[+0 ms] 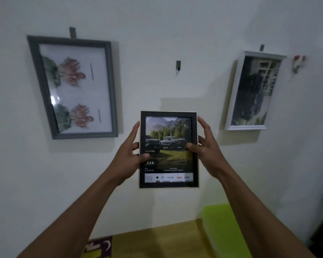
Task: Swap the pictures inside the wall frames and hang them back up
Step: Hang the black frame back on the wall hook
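I hold a black frame (168,114) upright in front of the white wall; its picture shows two trucks before a forest. My left hand (130,155) grips its left edge, thumb on the glass. My right hand (205,146) grips the right edge, thumb on the front. Above the frame an empty wall hook (178,66) sticks out. A grey frame (109,86) with a flower picture hangs tilted at the left. A white frame (233,94) with a dark vehicle picture hangs at the right.
A small red and white ornament (297,62) hangs right of the white frame. Below, a green box (224,226) stands on the wooden floor (157,243). A purple and yellow mat (99,248) lies at the bottom edge.
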The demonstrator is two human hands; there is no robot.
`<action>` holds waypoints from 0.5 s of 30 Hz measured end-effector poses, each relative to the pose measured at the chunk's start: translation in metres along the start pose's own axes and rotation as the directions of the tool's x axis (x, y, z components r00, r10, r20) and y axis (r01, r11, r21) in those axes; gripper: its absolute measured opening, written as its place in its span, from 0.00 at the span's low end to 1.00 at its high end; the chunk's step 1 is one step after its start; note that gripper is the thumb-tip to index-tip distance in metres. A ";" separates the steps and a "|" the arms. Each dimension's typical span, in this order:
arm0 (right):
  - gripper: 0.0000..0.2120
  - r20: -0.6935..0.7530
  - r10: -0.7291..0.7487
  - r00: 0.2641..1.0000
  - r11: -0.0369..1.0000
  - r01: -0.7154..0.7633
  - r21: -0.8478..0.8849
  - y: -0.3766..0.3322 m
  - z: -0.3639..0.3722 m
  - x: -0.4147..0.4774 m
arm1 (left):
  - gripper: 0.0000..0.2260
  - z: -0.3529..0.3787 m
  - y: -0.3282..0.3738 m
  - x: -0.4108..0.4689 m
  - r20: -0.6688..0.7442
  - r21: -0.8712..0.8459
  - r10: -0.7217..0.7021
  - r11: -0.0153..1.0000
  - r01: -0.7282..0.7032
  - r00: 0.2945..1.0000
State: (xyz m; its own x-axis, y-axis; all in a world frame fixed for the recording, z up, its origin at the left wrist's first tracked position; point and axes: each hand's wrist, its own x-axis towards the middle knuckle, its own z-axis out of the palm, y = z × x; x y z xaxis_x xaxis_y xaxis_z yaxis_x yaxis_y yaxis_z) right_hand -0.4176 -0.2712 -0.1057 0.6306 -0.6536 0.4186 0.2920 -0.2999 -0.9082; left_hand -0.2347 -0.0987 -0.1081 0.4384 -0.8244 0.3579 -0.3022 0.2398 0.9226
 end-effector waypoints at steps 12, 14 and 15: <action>0.39 0.027 -0.151 0.988 0.988 0.152 -0.025 -0.052 -0.039 0.109 | 0.33 0.018 0.062 0.111 -0.150 0.241 0.193 0.958 -0.154 0.970; 0.40 0.041 -0.185 0.982 0.981 0.187 -0.043 -0.055 -0.041 0.124 | 0.34 0.021 0.064 0.122 -0.173 0.256 0.212 0.953 -0.164 0.962; 0.40 0.045 -0.205 0.978 0.977 0.207 -0.053 -0.056 -0.041 0.130 | 0.34 0.022 0.065 0.127 -0.183 0.268 0.221 0.949 -0.167 0.958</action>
State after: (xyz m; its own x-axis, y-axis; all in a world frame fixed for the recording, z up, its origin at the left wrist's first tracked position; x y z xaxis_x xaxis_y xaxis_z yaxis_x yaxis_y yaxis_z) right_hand -0.3815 -0.3684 -0.0008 0.5891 -0.5463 0.5954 0.3774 -0.4655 -0.8005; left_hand -0.2177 -0.1992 -0.0057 0.5082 -0.6431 0.5728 -0.5866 0.2285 0.7770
